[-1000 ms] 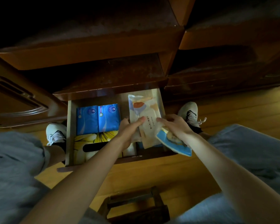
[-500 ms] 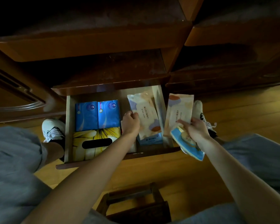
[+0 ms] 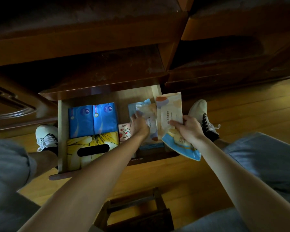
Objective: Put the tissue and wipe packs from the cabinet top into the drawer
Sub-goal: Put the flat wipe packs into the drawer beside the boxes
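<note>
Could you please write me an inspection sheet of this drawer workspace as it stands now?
Surface: open wooden drawer, partly filled.
Job's things: two blue tissue packs, yellow tissue box, small cat-print pack in the drawer.
Clutter: nothing seen.
Grippers: left hand on a wipe pack inside; right hand holds a cream pack and a blue pack.
Cables: nothing seen.
Surroundings: wooden floor, stool, shoes.

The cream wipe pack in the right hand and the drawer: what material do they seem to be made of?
The cream wipe pack looks like soft plastic film with a slight sheen; it bends and creases in the right hand. The drawer seems to be pale unfinished wood inside, with a dark glossy front.
</note>
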{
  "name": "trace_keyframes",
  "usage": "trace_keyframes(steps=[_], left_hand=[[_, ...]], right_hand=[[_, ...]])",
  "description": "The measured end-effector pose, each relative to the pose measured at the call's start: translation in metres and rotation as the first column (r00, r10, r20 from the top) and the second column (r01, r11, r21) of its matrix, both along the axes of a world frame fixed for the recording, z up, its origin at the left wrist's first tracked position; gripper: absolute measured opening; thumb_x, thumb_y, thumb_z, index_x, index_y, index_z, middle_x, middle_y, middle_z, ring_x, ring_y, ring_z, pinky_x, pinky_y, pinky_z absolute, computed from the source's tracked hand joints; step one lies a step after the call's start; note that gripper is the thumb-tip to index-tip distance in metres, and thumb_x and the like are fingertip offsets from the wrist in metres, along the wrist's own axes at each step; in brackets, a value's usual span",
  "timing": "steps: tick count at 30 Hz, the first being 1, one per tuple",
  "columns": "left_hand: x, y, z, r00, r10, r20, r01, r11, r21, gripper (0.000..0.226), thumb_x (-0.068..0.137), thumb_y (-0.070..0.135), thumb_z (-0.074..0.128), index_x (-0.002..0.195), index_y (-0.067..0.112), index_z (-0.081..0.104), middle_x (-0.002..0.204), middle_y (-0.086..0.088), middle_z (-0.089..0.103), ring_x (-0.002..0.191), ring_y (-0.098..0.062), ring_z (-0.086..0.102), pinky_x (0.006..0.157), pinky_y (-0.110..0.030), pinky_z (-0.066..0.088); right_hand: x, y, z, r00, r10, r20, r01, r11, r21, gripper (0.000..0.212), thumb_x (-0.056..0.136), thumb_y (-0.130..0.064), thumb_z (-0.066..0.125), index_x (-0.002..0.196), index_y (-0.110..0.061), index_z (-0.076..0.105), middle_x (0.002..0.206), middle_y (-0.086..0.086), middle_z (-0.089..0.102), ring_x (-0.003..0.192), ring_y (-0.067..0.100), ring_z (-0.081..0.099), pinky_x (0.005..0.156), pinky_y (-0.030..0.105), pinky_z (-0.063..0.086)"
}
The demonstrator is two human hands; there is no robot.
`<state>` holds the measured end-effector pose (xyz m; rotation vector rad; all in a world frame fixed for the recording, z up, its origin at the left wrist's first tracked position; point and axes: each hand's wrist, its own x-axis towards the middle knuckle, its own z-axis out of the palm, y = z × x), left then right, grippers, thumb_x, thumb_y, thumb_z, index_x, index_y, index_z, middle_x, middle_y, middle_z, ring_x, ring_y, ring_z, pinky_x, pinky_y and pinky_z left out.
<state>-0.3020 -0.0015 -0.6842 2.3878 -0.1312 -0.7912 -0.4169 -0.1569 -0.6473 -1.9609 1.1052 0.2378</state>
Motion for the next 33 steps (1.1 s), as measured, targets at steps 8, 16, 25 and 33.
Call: trace_keyframes(steps=[8, 16, 25, 33], left_hand=[[0.019, 0.072, 0.023, 0.926, 0.247, 0.286, -0.183, 0.955, -0.232, 0.022, 0.098, 0.012, 0.056, 0.116, 0.019, 0.067, 0.119, -0.002, 0.068, 0.11, -0.019, 0.064, 0.085, -0.028, 0.047], [0.028, 0.144, 0.01, 0.939, 0.039, 0.341, -0.028, 0.999, -0.038, 0.025, 0.095, 0.013, 0.054, 0.113, 0.025, 0.069, 0.119, 0.004, 0.066, 0.117, -0.015, 0.056, 0.083, -0.028, 0.047], [0.019, 0.149, 0.019, 0.969, 0.03, 0.245, 0.03, 0.971, -0.239, 0.044, 0.089, 0.065, 0.048, 0.114, 0.034, 0.065, 0.105, 0.019, 0.064, 0.1, -0.002, 0.06, 0.077, -0.023, 0.05], [0.014, 0.135, 0.024, 0.95, 0.055, -0.307, -0.226, 0.799, -0.557, 0.011, 0.089, 0.031, 0.075, 0.098, 0.028, 0.069, 0.087, 0.011, 0.076, 0.083, -0.005, 0.072, 0.066, -0.019, 0.057]], right_hand=[[0.028, 0.03, 0.015, 0.963, 0.262, -0.058, -0.267, 0.918, -0.292, 0.031, 0.1, -0.05, 0.048, 0.115, -0.025, 0.059, 0.095, -0.006, 0.065, 0.076, 0.022, 0.063, 0.062, 0.036, 0.05], [0.073, 0.093, -0.015, 0.875, 0.279, -0.395, -0.388, 0.892, -0.231, 0.053, 0.1, -0.026, 0.051, 0.148, -0.008, 0.04, 0.13, 0.014, 0.064, 0.12, 0.035, 0.062, 0.09, 0.042, 0.047], [0.076, 0.11, -0.012, 0.93, 0.351, -0.111, -0.352, 0.761, -0.546, 0.034, 0.105, -0.027, 0.049, 0.137, -0.017, 0.046, 0.125, 0.013, 0.062, 0.096, 0.033, 0.07, 0.068, 0.038, 0.049], [0.074, 0.119, 0.024, 0.935, 0.275, 0.224, -0.294, 0.954, 0.056, 0.042, 0.098, -0.061, 0.053, 0.122, -0.027, 0.061, 0.11, -0.013, 0.068, 0.1, 0.009, 0.066, 0.083, 0.033, 0.055]])
